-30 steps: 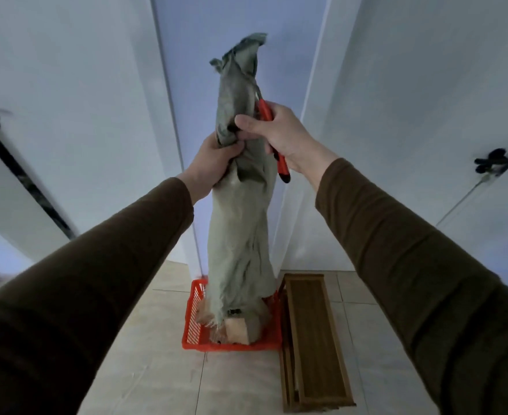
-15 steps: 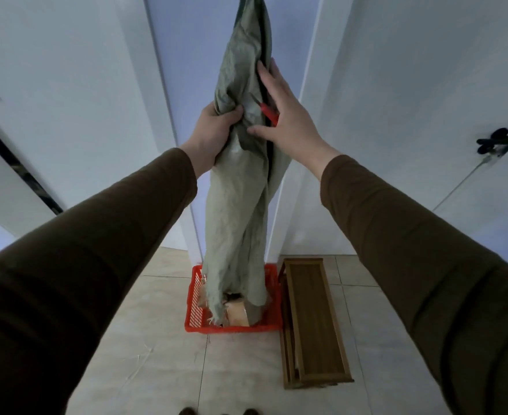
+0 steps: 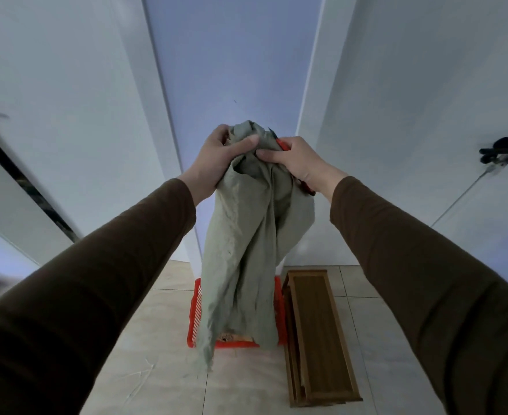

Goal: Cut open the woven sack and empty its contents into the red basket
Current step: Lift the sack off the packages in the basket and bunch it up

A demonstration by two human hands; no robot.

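Note:
The grey-green woven sack (image 3: pixel 246 250) hangs limp and upside down from both my hands, its frayed open end dangling over the red basket (image 3: pixel 193 324) on the floor. My left hand (image 3: pixel 216 160) is clenched on the bunched top of the sack. My right hand (image 3: pixel 297 163) grips the same bunch and also holds a red-handled cutter (image 3: pixel 282 145), mostly hidden in the palm. Pale wooden pieces (image 3: pixel 237 337) show in the basket under the sack's hem.
A long wooden crate (image 3: pixel 318 333) lies on the tiled floor just right of the basket. White doors and wall panels close in ahead and on both sides, with a dark door handle (image 3: pixel 495 152) at the right. Bits of straw lie on the floor (image 3: pixel 145 372).
The sack's top was gathered and lowered from high overhead to chest height. My right hand went from flat against the sack to clenched on it. The hem has lifted off the contents.

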